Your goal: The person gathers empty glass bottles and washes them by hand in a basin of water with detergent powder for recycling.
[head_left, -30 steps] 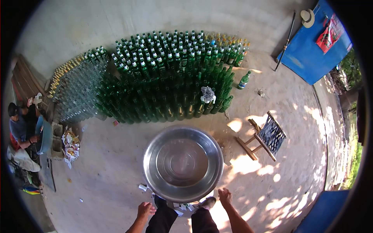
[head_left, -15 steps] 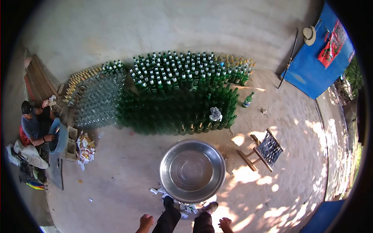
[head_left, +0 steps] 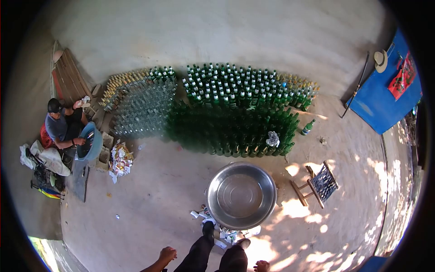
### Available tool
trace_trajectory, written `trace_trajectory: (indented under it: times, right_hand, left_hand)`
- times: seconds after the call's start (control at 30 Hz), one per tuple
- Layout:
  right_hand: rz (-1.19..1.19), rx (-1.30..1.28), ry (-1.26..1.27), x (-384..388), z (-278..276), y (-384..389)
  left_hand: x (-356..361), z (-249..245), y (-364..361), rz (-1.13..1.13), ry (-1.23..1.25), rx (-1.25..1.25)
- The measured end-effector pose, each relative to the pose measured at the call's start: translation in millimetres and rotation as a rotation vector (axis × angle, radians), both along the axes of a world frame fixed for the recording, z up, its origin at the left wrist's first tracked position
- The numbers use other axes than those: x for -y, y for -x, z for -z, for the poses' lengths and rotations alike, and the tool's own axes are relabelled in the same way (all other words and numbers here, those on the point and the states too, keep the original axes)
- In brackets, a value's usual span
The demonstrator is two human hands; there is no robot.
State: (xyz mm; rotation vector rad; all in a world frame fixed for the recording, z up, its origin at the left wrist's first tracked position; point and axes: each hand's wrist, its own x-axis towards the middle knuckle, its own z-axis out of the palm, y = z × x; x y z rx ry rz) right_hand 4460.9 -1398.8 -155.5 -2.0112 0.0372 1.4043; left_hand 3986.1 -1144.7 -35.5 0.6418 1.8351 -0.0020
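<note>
My left hand point(head_left: 168, 255) hangs beside my left leg at the bottom, its fingers curled; nothing can be made out in it. At the lower edge, right of my legs, my right hand point(head_left: 262, 266) shows only in part, with its fingers bent. Neither hand touches the wide metal basin point(head_left: 240, 196) in front of my feet, which holds what looks like shallow water. Scraps of white labels point(head_left: 220, 244) lie around my shoes, below the basin's rim.
Rows of green bottles point(head_left: 231, 127) and clear bottles point(head_left: 140, 111) stand along the wall. A folding stool point(head_left: 322, 183) is at the right. At the left, a seated person point(head_left: 56, 124) reaches into a blue tub point(head_left: 90, 144), beside a paper pile point(head_left: 121, 161).
The view has turned, so the bottles, basin and person appear farther right. My left hand has moved out a little from my leg. The right hand sits lower, nearer the frame's edge.
</note>
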Motion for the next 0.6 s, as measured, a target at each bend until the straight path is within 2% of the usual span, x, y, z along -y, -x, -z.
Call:
trace_trajectory:
  times: [0.03,0.1,0.13,0.17,0.2,0.23,0.3,0.33,0.4,0.5,0.53,0.57,0.6]
  right_hand:
    - [-0.018,0.018,0.012,-15,-13,0]
    - [-0.085,0.038,-0.024,-53,-17,-11]
    - [-0.092,0.004,0.007,-75,-22,-18]
    - [-0.093,-0.030,0.036,-95,-28,-23]
    - [-0.147,-0.028,0.016,-115,-38,-29]
    - [-0.127,0.008,-0.060,-131,-53,-30]
    - [-0.435,0.205,-0.345,-142,-41,-51]
    - [-0.439,0.210,-0.346,-147,-34,-61]
    - [-0.549,0.304,-0.280,-151,-27,-77]
    - [-0.617,0.277,-0.131,-141,-60,-80]
    - [-0.476,0.130,-0.106,-133,-75,-75]
    - [-0.385,0.137,0.097,-128,-88,-64]
    - [-0.691,0.191,0.043,-81,-38,-71]
  left_hand:
    - [17,-6,10,-0.048,0.040,-0.015]
    - [50,-31,22,-0.004,0.107,-0.034]
    - [82,-17,46,-0.018,0.105,-0.042]
    - [131,28,91,0.391,0.062,0.018]
    - [120,-3,78,0.383,0.054,0.011]
    - [123,-4,77,0.376,0.044,0.006]
    - [130,-11,70,0.364,0.032,0.006]
    - [132,-16,64,0.361,0.030,0.010]
    - [128,-30,48,0.360,0.028,0.021]
    - [126,-39,37,0.376,0.045,0.047]
    - [126,-35,38,0.383,0.047,0.058]
    - [122,-30,40,0.393,0.047,0.068]
    - [112,-32,40,0.406,0.046,0.080]
